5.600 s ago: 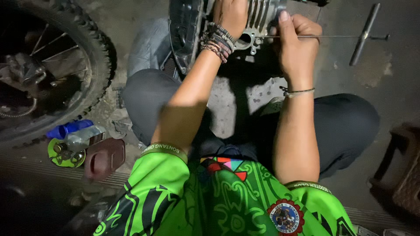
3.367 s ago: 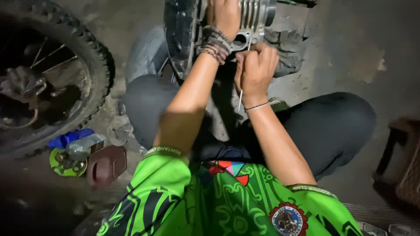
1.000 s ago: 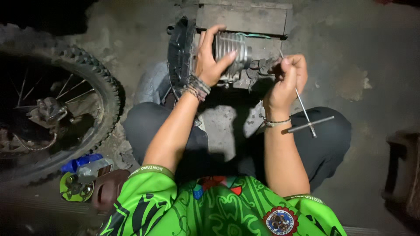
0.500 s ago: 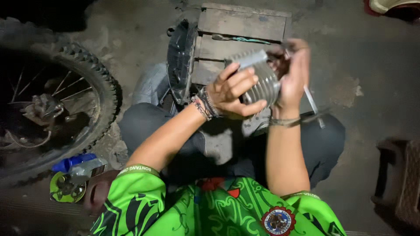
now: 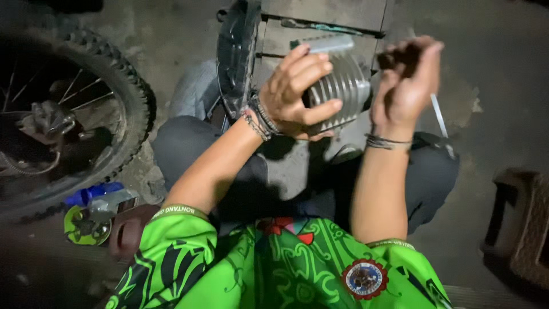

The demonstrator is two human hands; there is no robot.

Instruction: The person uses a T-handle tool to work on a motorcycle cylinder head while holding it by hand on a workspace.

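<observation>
Finned engine cylinder up off the ground, both hands busy on it.

Head view: the left hand (image 5: 294,91) is wrapped firmly round the ribbed metal cylinder (image 5: 343,86), holding it in the air above the person's lap, in front of a wooden crate (image 5: 320,17). The right hand (image 5: 406,80) sits at the cylinder's far end, fingers curled, a thin metal rod (image 5: 439,116) poking out below it, though the blur hides whether they grip it. The cylinder looks free of any engine; what remains I cannot tell. A spoked knobbly wheel (image 5: 86,114) lies off left.
</observation>
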